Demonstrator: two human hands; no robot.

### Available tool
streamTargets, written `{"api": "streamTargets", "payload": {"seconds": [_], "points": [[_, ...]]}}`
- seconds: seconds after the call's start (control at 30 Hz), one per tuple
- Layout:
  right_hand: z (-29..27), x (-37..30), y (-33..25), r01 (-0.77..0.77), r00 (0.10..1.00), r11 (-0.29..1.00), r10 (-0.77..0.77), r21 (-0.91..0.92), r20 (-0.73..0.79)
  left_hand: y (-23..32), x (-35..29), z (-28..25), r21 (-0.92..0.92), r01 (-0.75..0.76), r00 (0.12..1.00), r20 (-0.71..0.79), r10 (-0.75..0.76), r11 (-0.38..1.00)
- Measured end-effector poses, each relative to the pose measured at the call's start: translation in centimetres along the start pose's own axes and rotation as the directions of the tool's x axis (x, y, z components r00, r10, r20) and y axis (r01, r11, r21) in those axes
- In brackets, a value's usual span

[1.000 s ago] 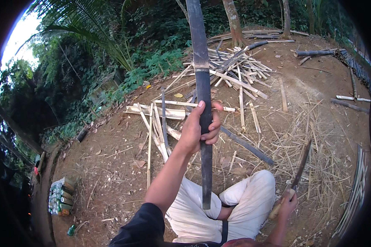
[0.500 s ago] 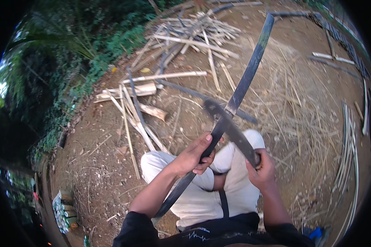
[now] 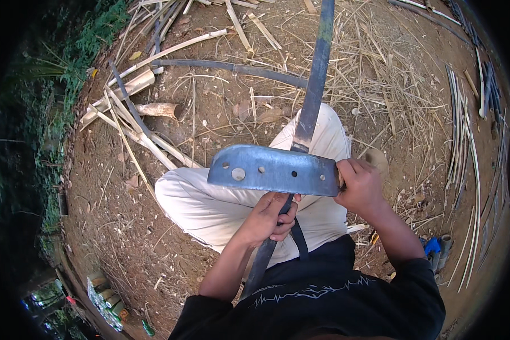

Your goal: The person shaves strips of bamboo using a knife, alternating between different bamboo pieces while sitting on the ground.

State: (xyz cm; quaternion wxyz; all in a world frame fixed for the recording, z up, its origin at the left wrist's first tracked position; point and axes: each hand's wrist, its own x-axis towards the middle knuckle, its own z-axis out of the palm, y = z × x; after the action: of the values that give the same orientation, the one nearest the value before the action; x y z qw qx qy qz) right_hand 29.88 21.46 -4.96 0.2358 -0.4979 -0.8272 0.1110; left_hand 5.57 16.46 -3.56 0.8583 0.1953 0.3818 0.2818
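A long dark bamboo strip (image 3: 313,96) runs from beside my waist, over my lap, and away past my knees. My left hand (image 3: 269,220) is closed around it, just on the near side of the blade. In my right hand (image 3: 361,187) is the handle of a broad machete (image 3: 277,177). Its wide grey blade, pierced by several round holes, lies sideways across the strip with its flat face showing. The blade hides part of the strip, and whether its edge touches the strip I cannot tell. A paler band shows on the strip just beyond the blade.
My crossed legs in pale trousers (image 3: 204,198) are under the work. Split bamboo pieces (image 3: 131,107) lie at the left, shavings (image 3: 374,73) beyond my knees, and long thin strips (image 3: 463,130) at the right. A blue object (image 3: 432,247) sits near my right elbow.
The machete has turned from slanting edge-on to lying level, showing its broad holed face. The strip stands steeper, and the whole view has shifted, bringing my lap higher in the picture.
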Motion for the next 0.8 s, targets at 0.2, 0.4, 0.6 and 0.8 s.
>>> {"api": "streamTargets", "payload": {"seconds": [0.2,0.4,0.6,0.8], "points": [[-0.8,1.1,-0.6,-0.049,0.989,0.998,0.056,-0.05,0.134,0.0,-0.1,0.4,-0.065,0.017,1.0,-0.008,-0.017,0.998],[0.2,2.2,0.2,-0.072,0.993,0.997,0.074,-0.025,0.088,0.1,-0.1,1.0,0.113,-0.035,0.992,-0.116,0.048,0.993],[-0.4,2.0,-0.1,0.109,0.987,0.988,-0.094,-0.112,0.132,-0.4,-0.5,1.4,0.245,-0.02,0.971,-0.226,0.077,0.969],[-0.3,1.8,-0.4,0.078,0.978,0.996,-0.067,-0.048,0.198,-1.8,-0.2,1.2,0.301,-0.048,0.954,-0.269,0.133,0.952]]}}
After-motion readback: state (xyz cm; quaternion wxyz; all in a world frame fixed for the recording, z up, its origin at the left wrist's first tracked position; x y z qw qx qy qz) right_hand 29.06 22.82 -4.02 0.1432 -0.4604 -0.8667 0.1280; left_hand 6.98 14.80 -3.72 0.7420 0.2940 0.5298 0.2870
